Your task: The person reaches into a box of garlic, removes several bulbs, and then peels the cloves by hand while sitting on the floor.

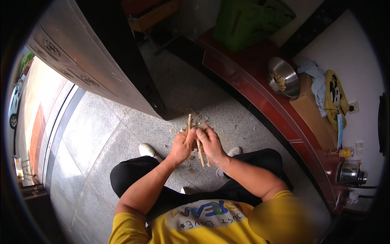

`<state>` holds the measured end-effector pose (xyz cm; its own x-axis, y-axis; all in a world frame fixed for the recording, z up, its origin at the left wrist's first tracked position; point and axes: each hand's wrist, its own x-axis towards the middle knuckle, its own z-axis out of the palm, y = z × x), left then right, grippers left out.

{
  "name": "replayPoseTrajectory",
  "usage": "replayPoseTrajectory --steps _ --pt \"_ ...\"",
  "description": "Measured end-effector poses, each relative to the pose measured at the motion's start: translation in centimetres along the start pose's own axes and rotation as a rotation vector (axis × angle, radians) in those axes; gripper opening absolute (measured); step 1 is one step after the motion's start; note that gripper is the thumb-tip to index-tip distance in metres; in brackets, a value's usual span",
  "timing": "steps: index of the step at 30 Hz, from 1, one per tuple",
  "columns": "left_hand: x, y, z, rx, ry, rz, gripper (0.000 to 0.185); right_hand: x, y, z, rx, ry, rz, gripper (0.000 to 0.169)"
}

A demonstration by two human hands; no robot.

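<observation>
A few dry, pale plant stalks (pixel 200 154) run between my two hands above the floor, over my spread knees. My left hand (pixel 182 145) grips them from one side, its thumb beside an end that sticks up past the fingers. From the other side my right hand (pixel 210 146) pinches the bunch, thumb tip close to the left thumb. Brown, root-like fibres (pixel 204 128) show at the right fingertips. What lies inside the fingers is hidden. Bits of dry debris (pixel 190 170) are scattered on the speckled stone floor (pixel 134 131) below.
A red counter (pixel 274 113) curves along the right. On it stand a steel bowl (pixel 293 80) with pale pieces like garlic cloves (pixel 279 80), a cardboard box (pixel 313 119), and a green bag (pixel 243 27). A large metal door panel (pixel 103 58) juts in at upper left.
</observation>
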<state>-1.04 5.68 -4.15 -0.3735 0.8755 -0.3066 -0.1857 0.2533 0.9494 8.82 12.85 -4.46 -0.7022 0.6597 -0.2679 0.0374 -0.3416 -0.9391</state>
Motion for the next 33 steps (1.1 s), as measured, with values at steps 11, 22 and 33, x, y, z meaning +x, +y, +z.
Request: replayPoseTrajectory --steps 11,22,33 --pt "0.5 -2.5 -0.5 -0.079 0.037 0.031 0.029 1.0 0.0 0.6 0.262 0.096 0.349 0.02" --pt "0.5 -3.8 -0.6 0.306 0.261 0.296 0.014 2.4 0.8 -2.0 0.256 0.111 0.611 0.018" --pt "0.2 -3.1 -1.1 0.442 0.217 0.261 0.014 0.7 1.7 -1.9 0.092 -0.003 0.589 0.021"
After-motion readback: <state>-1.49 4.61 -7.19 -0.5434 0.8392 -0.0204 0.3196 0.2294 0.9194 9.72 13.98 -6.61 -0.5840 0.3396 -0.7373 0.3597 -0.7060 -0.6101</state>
